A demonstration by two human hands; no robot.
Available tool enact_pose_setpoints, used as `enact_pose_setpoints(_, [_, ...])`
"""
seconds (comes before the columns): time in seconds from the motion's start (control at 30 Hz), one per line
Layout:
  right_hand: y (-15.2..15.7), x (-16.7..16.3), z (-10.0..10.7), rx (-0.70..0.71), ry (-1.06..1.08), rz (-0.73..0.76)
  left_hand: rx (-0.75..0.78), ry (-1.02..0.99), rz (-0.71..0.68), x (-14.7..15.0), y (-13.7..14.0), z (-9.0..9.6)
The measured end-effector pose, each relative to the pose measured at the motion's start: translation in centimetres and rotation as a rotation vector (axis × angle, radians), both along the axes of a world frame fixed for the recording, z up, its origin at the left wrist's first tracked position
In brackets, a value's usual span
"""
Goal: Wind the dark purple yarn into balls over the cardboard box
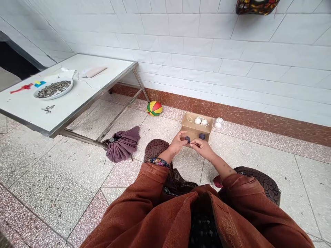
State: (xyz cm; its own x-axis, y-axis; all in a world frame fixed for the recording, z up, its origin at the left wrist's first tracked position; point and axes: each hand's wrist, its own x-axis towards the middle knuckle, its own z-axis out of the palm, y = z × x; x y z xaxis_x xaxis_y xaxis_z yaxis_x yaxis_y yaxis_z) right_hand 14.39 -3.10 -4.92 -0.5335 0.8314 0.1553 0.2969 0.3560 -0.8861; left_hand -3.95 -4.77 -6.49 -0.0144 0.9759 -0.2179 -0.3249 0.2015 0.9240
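Note:
My left hand (178, 143) is closed around a small dark purple yarn ball (187, 139). Close beside it, my right hand (201, 146) is pinched at the thumb and fingertips, just off the ball; whether a strand lies between them is too small to make out. Both hands are over the near edge of an open cardboard box (190, 121) on the floor. A second dark purple yarn ball (202, 136) lies in the box's near part. Farther back in it sit two white yarn balls (201, 121) with loose strands.
More white balls (218, 122) rest on the floor right of the box. A striped ball (154, 108) and a folded purple umbrella (122, 144) lie to the left. The white table (85, 86) bears a plate of sunflower seeds (54, 89). A tiled wall (178, 58) stands ahead.

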Motion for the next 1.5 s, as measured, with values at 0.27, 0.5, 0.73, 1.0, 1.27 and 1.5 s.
enact_pose_setpoints(0.27, [1.1,0.3,-0.1,-0.001,0.092,-0.202,0.031,-0.075,-0.367,0.4,-0.7,0.7])
enact_pose_setpoints(0.5, [1.2,-0.3,-1.3,-0.112,0.066,-0.224,0.008,-0.166,-0.316,0.4,-1.0,1.5])
enact_pose_setpoints(0.73, [1.4,-0.5,-1.9,-0.268,0.1,-0.196,0.033,-0.15,-0.232,0.3,-0.7,0.9])
enact_pose_setpoints(1.0, [0.9,-0.6,-2.8,-0.371,0.057,-0.163,0.053,-0.253,-0.221,0.2,-1.0,1.1])
enact_pose_setpoints(1.27, [-0.4,0.1,-1.4,0.084,-0.095,-0.074,0.06,-0.223,-0.132,-0.3,-1.0,0.8])
enact_pose_setpoints(1.5, [-0.2,1.1,0.2,0.055,-0.006,-0.046,0.024,-0.043,-0.237,-0.3,-0.9,0.0])
